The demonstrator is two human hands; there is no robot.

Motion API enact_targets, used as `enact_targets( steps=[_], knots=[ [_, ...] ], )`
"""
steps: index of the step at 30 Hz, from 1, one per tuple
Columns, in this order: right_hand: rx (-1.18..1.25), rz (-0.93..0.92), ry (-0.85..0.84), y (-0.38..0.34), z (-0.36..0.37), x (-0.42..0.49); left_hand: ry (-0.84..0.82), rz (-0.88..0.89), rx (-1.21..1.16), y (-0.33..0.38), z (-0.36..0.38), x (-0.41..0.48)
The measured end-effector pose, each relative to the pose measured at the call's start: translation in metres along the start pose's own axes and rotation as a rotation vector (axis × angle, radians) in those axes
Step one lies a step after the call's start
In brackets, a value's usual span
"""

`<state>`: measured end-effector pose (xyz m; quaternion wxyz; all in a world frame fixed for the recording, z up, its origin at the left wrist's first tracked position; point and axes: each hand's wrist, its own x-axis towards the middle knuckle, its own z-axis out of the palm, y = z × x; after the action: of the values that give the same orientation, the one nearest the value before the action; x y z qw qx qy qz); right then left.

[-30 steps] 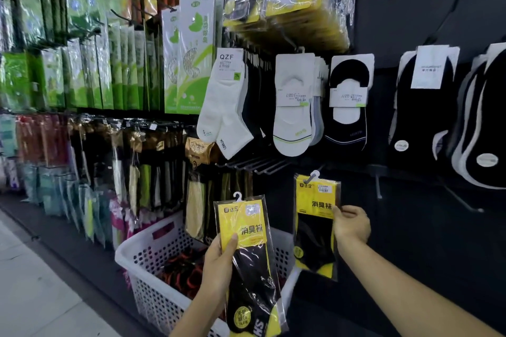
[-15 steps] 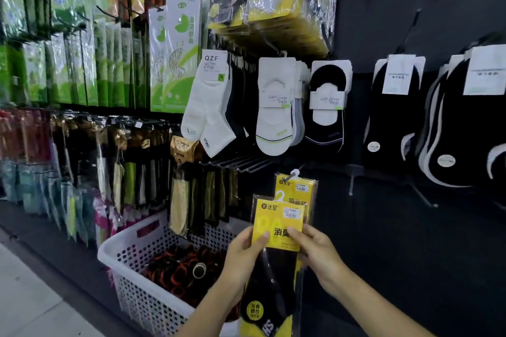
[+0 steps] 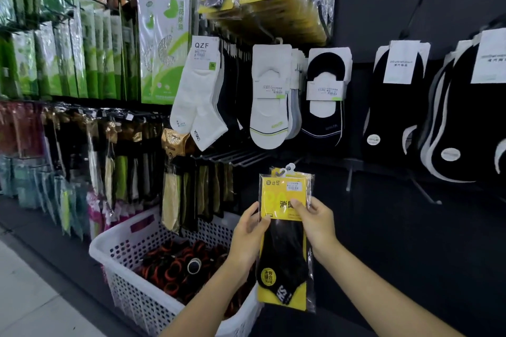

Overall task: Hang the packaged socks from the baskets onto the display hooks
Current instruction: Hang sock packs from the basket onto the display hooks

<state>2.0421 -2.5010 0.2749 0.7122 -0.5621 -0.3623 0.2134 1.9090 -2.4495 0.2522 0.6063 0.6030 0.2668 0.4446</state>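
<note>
Glossy yellow sock packs point(image 3: 284, 227) pinched; left hand point(image 3: 247, 238), right hand point(image 3: 317, 223)

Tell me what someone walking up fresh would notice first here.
Probably the yellow sock packet, low in the middle, held by the left hand and right hand before the dark wall. Next, the white basket at lower left, and the white ankle socks hanging above.

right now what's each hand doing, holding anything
Left hand: closed on the left edge of the yellow sock packs.
Right hand: closed on their right edge.
</note>
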Motion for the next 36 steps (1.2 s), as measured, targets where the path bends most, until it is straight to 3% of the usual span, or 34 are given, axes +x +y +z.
enact_targets(
  steps=[8, 14, 22, 28, 36],
  knots=[
    [0.000, 0.188, 0.160, 0.042, -0.003, 0.048, -0.031, 0.104, 0.148, -0.044, 0.019, 0.063],
    [0.022, 0.223, 0.232, 0.075, -0.013, 0.102, -0.064, 0.107, 0.310, -0.074, 0.045, 0.132],
    [0.009, 0.373, 0.320, 0.106, -0.052, 0.136, -0.068, 0.052, 0.329, -0.084, 0.070, 0.175],
    [-0.150, 0.410, 0.127, 0.096, -0.097, 0.060, -0.155, -0.056, 0.379, -0.105, 0.057, 0.120],
    [-0.298, 0.674, 0.022, 0.132, -0.156, -0.116, -0.473, -0.249, 0.533, -0.192, 0.027, -0.068]
  ],
)
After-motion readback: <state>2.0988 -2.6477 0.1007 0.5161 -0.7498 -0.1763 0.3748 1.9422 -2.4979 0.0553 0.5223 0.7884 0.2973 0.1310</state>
